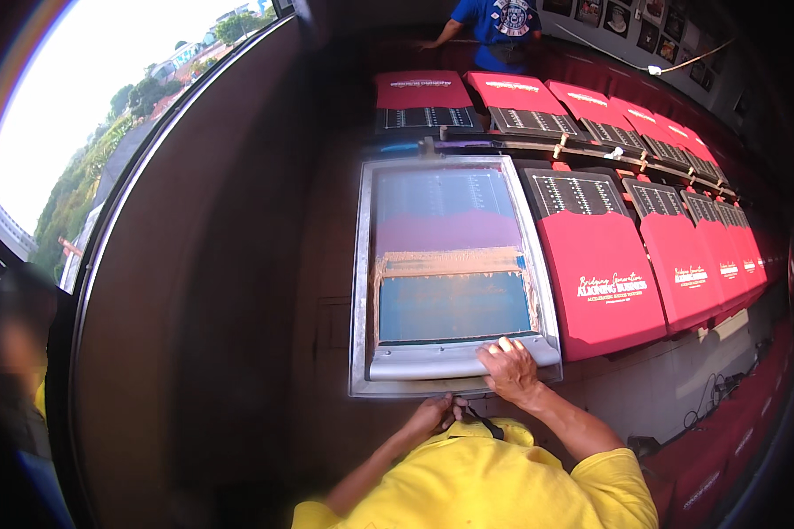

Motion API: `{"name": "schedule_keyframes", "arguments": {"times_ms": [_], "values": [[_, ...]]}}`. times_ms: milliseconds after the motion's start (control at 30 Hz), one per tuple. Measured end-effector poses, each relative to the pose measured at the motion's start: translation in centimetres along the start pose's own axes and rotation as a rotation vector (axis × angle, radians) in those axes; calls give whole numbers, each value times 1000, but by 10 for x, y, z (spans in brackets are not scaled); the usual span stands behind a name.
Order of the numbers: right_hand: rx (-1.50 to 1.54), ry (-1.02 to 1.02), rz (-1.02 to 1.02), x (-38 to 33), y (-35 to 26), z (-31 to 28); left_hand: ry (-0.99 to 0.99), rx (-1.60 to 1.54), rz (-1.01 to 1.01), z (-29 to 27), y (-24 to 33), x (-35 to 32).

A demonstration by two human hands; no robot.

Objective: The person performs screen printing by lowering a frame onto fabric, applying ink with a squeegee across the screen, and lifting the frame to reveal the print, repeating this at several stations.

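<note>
At the near edge of the long counter, a rectangular grey metal-framed printing screen is laid flat over a garment, its mesh showing a blue lower field and a purplish upper field. A pale band of ink is seen across the middle of the mesh. The right hand is pressed on the near rail of the frame, towards its right corner, with the fingers curled down over the rail in a grip. The left hand is held just below the frame's near edge, close to the yellow shirt; its fingers are bent, but whether anything is gripped cannot be told. To the right of the screen, red printed shirts are laid side by side along the counter, and a second row is laid along its far edge. At the far end, a person in a blue shirt is seen.
</note>
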State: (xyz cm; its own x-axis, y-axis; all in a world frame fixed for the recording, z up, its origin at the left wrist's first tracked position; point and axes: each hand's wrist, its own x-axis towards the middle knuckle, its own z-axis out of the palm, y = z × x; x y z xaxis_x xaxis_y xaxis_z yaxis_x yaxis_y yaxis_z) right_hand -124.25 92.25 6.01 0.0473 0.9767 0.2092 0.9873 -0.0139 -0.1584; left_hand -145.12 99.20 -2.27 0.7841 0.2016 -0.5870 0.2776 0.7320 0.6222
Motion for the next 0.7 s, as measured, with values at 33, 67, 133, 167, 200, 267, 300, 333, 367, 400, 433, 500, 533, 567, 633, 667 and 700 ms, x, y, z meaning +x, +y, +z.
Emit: {"name": "schedule_keyframes", "arguments": {"times_ms": [33,67,133,167,200,267,300,333,367,400,433,500,533,567,633,667,700], "values": [[15,44,-10,6,4,-1,12,31,2,0,0,1],[31,89,-21,14,9,-3,25,61,5,-1,-1,3],[6,221,-95,30,26,-1,25,96,25,-4,-4,6],[29,205,-84,41,34,0,9,97,40,-7,-7,9],[16,169,-61,53,42,2,-6,99,56,-10,-10,12],[7,158,-49,73,62,14,24,129,18,1,5,3],[7,177,-60,79,73,24,38,145,-2,4,10,0],[-18,194,-74,84,85,40,32,158,6,2,10,1],[-34,162,-59,90,90,47,24,168,14,-2,6,3],[-49,130,-43,95,94,54,15,180,22,-5,2,5],[-64,98,-28,101,96,59,12,185,37,-8,-2,8],[-80,99,-25,109,98,68,4,197,67,-14,-12,13],[-76,104,-34,111,100,69,16,199,46,-13,-14,13],[-73,110,-43,114,103,70,3,193,69,-14,-15,14],[-23,152,-48,129,101,59,-23,184,111,-14,-13,14],[-10,118,-54,131,104,59,-32,156,72,-13,-12,12],[3,85,-60,130,107,59,-41,128,33,-13,-11,11]]}}
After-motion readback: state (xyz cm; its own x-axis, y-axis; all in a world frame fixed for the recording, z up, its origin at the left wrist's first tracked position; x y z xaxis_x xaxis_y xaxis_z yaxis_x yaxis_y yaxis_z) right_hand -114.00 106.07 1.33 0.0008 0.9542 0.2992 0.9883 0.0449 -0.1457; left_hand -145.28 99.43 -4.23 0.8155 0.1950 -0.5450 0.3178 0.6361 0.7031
